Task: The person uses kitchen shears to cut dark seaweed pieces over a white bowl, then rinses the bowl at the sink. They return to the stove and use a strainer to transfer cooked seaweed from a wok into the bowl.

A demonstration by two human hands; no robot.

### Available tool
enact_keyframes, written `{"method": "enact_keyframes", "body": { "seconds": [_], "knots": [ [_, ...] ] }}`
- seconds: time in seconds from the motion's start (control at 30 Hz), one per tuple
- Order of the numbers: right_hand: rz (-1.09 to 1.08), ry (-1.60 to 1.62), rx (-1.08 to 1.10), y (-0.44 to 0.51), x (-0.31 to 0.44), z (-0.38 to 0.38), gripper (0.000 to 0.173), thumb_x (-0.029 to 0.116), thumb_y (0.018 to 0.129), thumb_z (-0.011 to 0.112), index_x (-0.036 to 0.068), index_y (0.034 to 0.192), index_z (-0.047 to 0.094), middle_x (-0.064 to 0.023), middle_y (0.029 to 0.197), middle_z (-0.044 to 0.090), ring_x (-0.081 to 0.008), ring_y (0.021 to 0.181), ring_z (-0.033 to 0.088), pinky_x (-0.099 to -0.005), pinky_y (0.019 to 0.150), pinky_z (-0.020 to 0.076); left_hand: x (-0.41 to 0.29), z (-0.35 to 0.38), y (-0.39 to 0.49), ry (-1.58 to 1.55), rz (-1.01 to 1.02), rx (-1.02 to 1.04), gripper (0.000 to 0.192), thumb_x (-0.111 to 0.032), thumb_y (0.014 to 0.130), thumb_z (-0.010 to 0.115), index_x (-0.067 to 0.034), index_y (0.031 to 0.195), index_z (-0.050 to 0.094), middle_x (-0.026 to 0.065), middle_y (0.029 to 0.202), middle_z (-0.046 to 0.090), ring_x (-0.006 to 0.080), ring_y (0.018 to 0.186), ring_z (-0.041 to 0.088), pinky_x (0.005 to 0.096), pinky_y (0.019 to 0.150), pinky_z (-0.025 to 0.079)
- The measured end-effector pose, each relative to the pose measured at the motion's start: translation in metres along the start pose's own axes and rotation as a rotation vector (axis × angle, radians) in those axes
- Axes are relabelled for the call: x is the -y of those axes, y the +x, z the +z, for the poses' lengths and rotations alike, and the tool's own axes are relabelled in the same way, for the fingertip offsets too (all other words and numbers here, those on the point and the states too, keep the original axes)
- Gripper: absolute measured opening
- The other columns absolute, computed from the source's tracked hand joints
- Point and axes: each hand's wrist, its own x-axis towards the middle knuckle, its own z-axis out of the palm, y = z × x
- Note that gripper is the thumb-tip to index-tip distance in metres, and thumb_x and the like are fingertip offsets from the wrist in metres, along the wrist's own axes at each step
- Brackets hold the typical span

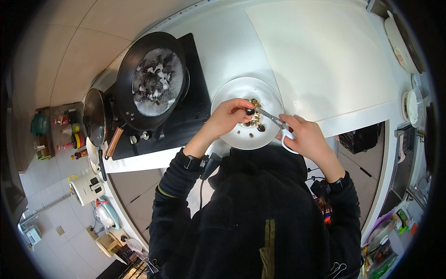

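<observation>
Over a white plate [230,130] at the counter's front edge, my left hand [228,117] pinches a small dark piece of food [250,111], perhaps a mushroom. White-handled scissors [275,119] sit in my right hand [301,137], with the blades pointing left and their tips beside that piece. Below the hands, small brown and pale cut bits [256,103] lie heaped on the plate, partly hidden by my fingers. One larger dark piece [261,128] rests apart from the heap, near a few stray bits.
Left of the plate, a black wok [125,87] holding foamy liquid stands on a black cooktop [195,101], its wooden handle [114,143] jutting frontward. A lidded pan [94,117] is farther left, near several bottles [76,134]. A pale board or mat [331,59] covers the right counter.
</observation>
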Motion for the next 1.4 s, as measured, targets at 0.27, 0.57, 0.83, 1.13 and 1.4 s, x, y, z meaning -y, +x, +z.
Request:
{"method": "enact_keyframes", "body": {
  "seconds": [0.27,0.57,0.83,1.13,1.4],
  "knots": [
    [-0.062,0.022,-0.038,0.004,0.012,-0.002,0.047,0.03,0.079,0.072,0.009,0.118,0.056,-0.0097,0.082,0.062,-0.0263,0.062,0.063,-0.0354,0.056,0.0516,-0.006,0.01,-0.025,-0.166,0.097,-0.051,0.017,-0.015,0.097,0.054,-0.002,0.108,0.057,0.0028,0.088,0.062,0.0091,0.085,0.061,0.0236,0.077,0.048],
    [-0.027,0.042,-0.047,0.001,0.019,-0.005,0.048,0.024,0.077,0.076,0.01,0.118,0.057,-0.0091,0.083,0.063,-0.0237,0.066,0.064,-0.033,0.057,0.051,0.002,0.007,-0.026,-0.15,0.188,-0.104,0.018,-0.021,0.1,0.05,-0.004,0.104,0.054,0.0017,0.08,0.06,0.0079,0.072,0.053,0.0227,0.068,0.044],
    [-0.089,-0.003,-0.107,0.003,0.028,-0.001,0.052,0.029,0.075,0.075,0.01,0.12,0.057,-0.0089,0.082,0.06,-0.0253,0.064,0.062,-0.0344,0.056,0.0501,-0.009,0.017,-0.032,-0.275,0.243,-0.162,0.019,-0.012,0.098,0.052,-0.002,0.114,0.054,0.0041,0.094,0.062,0.0093,0.082,0.06,0.0234,0.076,0.05],
    [-0.142,-0.223,-0.152,0.012,0.037,-0.008,0.057,0.034,0.073,0.072,0.01,0.123,0.056,-0.0088,0.083,0.051,-0.0255,0.071,0.058,-0.0362,0.06,0.0493,-0.011,0.024,-0.036,-0.288,0.218,-0.132,0.019,-0.009,0.097,0.053,0.001,0.114,0.056,0.006,0.093,0.065,0.0104,0.082,0.063,0.0249,0.076,0.054],
    [-0.067,-0.307,-0.068,0.008,0.036,0.004,0.059,0.036,0.082,0.068,0.01,0.13,0.048,-0.0123,0.077,0.055,-0.0277,0.066,0.061,-0.0363,0.055,0.0504,-0.007,0.033,-0.039,-0.325,0.219,-0.189,0.017,-0.009,0.097,0.054,0.002,0.109,0.057,0.0081,0.09,0.067,0.0132,0.082,0.068,0.0244,0.077,0.056]
  ]
}}
